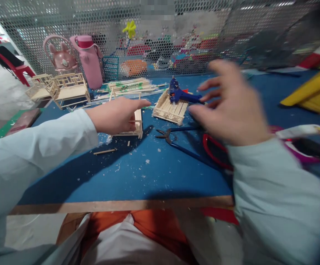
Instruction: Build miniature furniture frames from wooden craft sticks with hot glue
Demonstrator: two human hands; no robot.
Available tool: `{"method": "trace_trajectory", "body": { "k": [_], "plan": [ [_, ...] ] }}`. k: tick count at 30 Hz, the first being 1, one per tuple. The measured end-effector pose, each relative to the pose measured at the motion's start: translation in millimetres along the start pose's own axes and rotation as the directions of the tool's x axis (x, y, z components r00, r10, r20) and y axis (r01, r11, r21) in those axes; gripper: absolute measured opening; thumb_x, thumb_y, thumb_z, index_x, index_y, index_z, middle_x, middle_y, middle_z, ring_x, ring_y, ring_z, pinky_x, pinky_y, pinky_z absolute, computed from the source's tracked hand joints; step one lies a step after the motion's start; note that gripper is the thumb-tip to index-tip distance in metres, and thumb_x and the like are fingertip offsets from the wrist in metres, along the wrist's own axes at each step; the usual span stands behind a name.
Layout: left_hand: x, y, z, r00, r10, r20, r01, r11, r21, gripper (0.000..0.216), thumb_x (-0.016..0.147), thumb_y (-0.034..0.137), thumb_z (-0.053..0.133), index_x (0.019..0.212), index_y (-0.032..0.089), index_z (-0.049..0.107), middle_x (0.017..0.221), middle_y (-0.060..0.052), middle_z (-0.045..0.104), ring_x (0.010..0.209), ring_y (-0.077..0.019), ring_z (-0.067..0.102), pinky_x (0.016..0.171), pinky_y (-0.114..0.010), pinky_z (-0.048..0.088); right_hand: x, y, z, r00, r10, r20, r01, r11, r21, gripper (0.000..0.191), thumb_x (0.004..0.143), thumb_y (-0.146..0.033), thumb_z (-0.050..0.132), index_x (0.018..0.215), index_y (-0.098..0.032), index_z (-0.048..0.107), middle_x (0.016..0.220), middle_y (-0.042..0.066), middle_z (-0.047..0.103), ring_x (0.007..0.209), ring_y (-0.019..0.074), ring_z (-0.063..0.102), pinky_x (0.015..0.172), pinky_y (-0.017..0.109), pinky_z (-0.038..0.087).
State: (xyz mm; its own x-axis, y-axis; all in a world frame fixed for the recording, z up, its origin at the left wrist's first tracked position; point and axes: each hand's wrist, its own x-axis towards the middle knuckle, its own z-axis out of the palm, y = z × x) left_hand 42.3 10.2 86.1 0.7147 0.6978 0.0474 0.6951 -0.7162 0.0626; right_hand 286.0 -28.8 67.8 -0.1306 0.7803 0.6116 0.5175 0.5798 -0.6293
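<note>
My left hand [115,116] is closed on a miniature stick furniture piece [139,123], its index finger stretched out over it. The hand covers much of this piece, whose thin posts rise behind. My right hand [228,106] is blurred, its fingers apart and nothing visible between them. It hovers beside the handle of a blue glue gun [178,94], which lies on a slatted stick panel [168,110]. Below that hand are blue-handled pliers [166,135] and a red-handled tool [216,150], partly hidden by the sleeve.
Two pale stick furniture models [70,90] stand at the left, near a pink bottle [90,62]. Loose sticks [129,86] lie at the back before a perforated metal screen [171,48]. A yellow object [314,92] is at right. Scraps dot the blue tabletop [137,176].
</note>
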Motion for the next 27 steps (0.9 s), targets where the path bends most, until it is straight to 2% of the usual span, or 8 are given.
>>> {"method": "trace_trajectory", "body": {
  "k": [1, 3, 7, 14, 18, 22, 25, 27],
  "plan": [
    [-0.2, -0.4, 0.2, 1.0, 0.006, -0.007, -0.006, 1.0, 0.008, 0.072, 0.072, 0.021, 0.063, 0.138, 0.024, 0.036, 0.085, -0.002, 0.07, 0.086, -0.0227, 0.066, 0.077, -0.029, 0.044, -1.3, -1.1, 16.4, 1.0, 0.0, 0.024, 0.002, 0.996, -0.085, 0.057, 0.063, -0.009, 0.071, 0.117, -0.024, 0.057, 0.09, 0.004, 0.059, 0.072, 0.0142, 0.05, 0.068, 0.03, 0.041],
    [-0.9, -1.2, 0.8, 0.999, 0.035, -0.029, -0.035, 0.999, 0.031, 0.07, 0.074, 0.021, 0.061, 0.139, 0.022, 0.035, 0.086, -0.002, 0.071, 0.086, -0.0217, 0.066, 0.076, -0.028, 0.044, -3.5, -5.5, 45.7, 0.993, 0.023, 0.116, 0.004, 0.975, -0.224, 0.047, 0.06, -0.011, 0.071, 0.106, -0.018, 0.064, 0.082, 0.003, 0.059, 0.069, 0.0151, 0.051, 0.067, 0.031, 0.042],
    [-3.0, -2.6, 2.2, 0.991, 0.108, -0.073, -0.107, 0.994, 0.028, 0.067, 0.077, 0.023, 0.057, 0.139, 0.019, 0.033, 0.088, -0.003, 0.072, 0.084, -0.0194, 0.067, 0.074, -0.025, 0.044, -3.3, -11.1, 73.9, 0.954, 0.117, 0.278, -0.064, 0.979, -0.192, 0.022, 0.067, -0.019, 0.065, 0.088, -0.013, 0.069, 0.07, 0.001, 0.058, 0.062, 0.0133, 0.051, 0.06, 0.028, 0.039],
    [-3.8, -4.8, 9.3, 0.982, 0.117, -0.149, -0.116, 0.993, 0.013, 0.065, 0.077, 0.025, 0.06, 0.137, 0.02, 0.037, 0.079, -0.002, 0.072, 0.079, -0.0209, 0.069, 0.072, -0.027, 0.046, -1.3, -7.0, 78.7, 0.906, 0.125, 0.403, -0.117, 0.992, -0.044, 0.006, 0.067, -0.02, 0.064, 0.068, -0.014, 0.064, 0.062, -0.001, 0.059, 0.06, 0.011, 0.05, 0.059, 0.025, 0.037],
    [0.2, -5.5, 12.7, 0.982, 0.113, -0.154, -0.11, 0.994, 0.027, 0.067, 0.075, 0.027, 0.063, 0.137, 0.021, 0.037, 0.08, -0.002, 0.071, 0.081, -0.0222, 0.068, 0.071, -0.028, 0.047, -1.9, -7.3, 83.5, 0.916, 0.115, 0.384, -0.125, 0.992, 0.0, 0.006, 0.069, -0.014, 0.059, 0.063, -0.015, 0.061, 0.06, -0.001, 0.058, 0.058, 0.01, 0.05, 0.06, 0.024, 0.037],
    [-4.7, -1.4, 2.8, 0.982, 0.1, -0.162, -0.094, 0.994, 0.05, 0.065, 0.074, 0.026, 0.063, 0.135, 0.022, 0.04, 0.089, -0.003, 0.071, 0.084, -0.0219, 0.067, 0.073, -0.028, 0.047, -3.0, -6.5, 86.3, 0.932, 0.101, 0.349, -0.104, 0.995, -0.009, 0.006, 0.069, -0.015, 0.059, 0.064, -0.014, 0.061, 0.059, -0.001, 0.058, 0.057, 0.0096, 0.048, 0.059, 0.024, 0.036],
    [-30.2, 7.3, -9.7, 0.953, 0.027, -0.302, -0.001, 0.996, 0.085, 0.052, 0.075, 0.027, 0.06, 0.126, 0.022, 0.05, 0.099, -0.004, 0.068, 0.089, -0.0206, 0.064, 0.078, -0.03, 0.046, -4.3, -5.9, 87.3, 0.94, 0.109, 0.325, -0.115, 0.993, -0.001, 0.008, 0.071, -0.02, 0.06, 0.065, -0.014, 0.062, 0.061, -0.001, 0.059, 0.058, 0.01, 0.049, 0.059, 0.025, 0.037],
    [-55.4, 16.0, -11.3, 0.895, -0.091, -0.437, 0.153, 0.982, 0.109, 0.038, 0.078, 0.026, 0.055, 0.115, 0.017, 0.059, 0.093, -0.007, 0.069, 0.084, -0.0199, 0.063, 0.077, -0.031, 0.045, -5.2, -5.5, 88.2, 0.939, 0.122, 0.323, -0.135, 0.991, 0.019, 0.01, 0.071, -0.022, 0.061, 0.064, -0.015, 0.061, 0.062, 0.0, 0.06, 0.059, 0.0103, 0.049, 0.06, 0.025, 0.038]
  ]
}}
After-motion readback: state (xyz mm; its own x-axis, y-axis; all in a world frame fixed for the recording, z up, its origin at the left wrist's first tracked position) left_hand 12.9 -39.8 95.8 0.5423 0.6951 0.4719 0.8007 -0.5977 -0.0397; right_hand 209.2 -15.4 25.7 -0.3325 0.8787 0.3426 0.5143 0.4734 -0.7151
